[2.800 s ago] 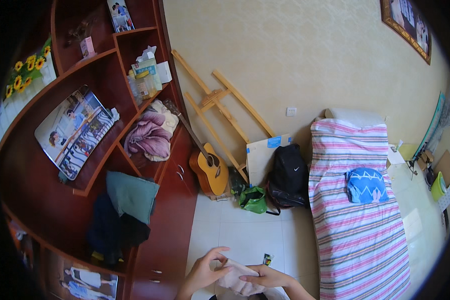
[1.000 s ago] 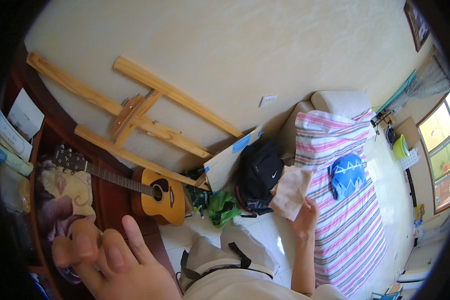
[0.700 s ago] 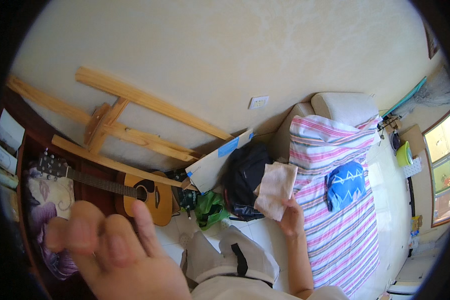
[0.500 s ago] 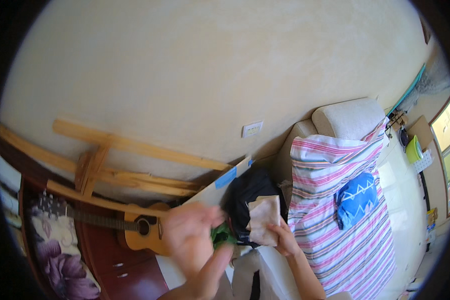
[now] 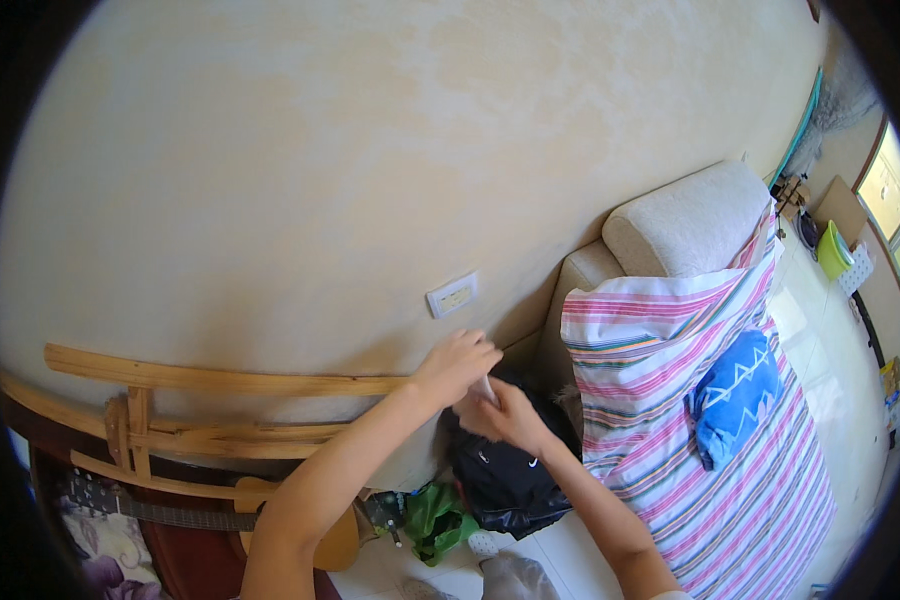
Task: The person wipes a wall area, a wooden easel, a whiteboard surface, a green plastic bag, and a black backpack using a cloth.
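My right hand (image 5: 518, 416) is closed round a small pale beige cloth (image 5: 478, 418), which hangs folded below its fingers. Just up and to the left, my left hand (image 5: 457, 366) has its fingers curled at the cloth's upper edge; its fingertips are partly hidden. Both hands are raised in front of the wall, a little below a white wall socket (image 5: 452, 296). Beneath them lies a black bag (image 5: 515, 485), with a green plastic bag (image 5: 436, 525) beside it on the floor.
On the right a sofa (image 5: 685, 222) carries a striped cover (image 5: 650, 400) and a blue patterned cushion (image 5: 738, 395). A wooden frame (image 5: 230, 380) stands along the wall at left. An acoustic guitar (image 5: 338, 545) lies below it, partly behind my left arm.
My left hand, blurred and apart before, has risen to meet my right hand at the cloth. The right hand has lifted the cloth up and left. The view has shifted.
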Demonstrator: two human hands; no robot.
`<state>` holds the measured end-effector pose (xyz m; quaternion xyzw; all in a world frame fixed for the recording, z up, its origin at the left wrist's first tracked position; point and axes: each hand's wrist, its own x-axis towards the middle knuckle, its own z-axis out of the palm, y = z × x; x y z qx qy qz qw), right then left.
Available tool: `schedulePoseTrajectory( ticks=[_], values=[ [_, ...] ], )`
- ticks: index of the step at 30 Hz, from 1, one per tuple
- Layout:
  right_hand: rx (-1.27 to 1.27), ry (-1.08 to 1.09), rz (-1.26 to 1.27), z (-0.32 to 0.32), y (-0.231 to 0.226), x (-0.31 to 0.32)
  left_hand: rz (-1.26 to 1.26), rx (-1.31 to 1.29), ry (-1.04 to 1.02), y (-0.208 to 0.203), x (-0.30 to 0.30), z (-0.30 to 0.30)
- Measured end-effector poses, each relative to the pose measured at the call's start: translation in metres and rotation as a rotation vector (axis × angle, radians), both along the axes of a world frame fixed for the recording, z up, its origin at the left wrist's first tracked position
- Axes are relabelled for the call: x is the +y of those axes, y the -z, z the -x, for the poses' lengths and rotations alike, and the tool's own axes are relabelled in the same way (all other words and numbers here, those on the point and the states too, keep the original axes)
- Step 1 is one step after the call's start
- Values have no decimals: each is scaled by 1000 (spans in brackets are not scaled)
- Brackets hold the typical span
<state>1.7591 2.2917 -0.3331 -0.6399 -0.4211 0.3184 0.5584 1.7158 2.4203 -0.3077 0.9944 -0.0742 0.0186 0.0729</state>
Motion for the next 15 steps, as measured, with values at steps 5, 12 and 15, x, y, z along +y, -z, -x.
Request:
schedulePoseTrajectory(
  ticks=[5,12,15],
  values=[
    [-290,305,-165,-41,8,20,-24,-336,106,6,2,-38],
    [-634,651,-297,-50,41,76,-521,-544,240,18,25,-82],
    [-632,665,-400,-40,52,104,-836,-562,149,37,42,-79]
  ],
)
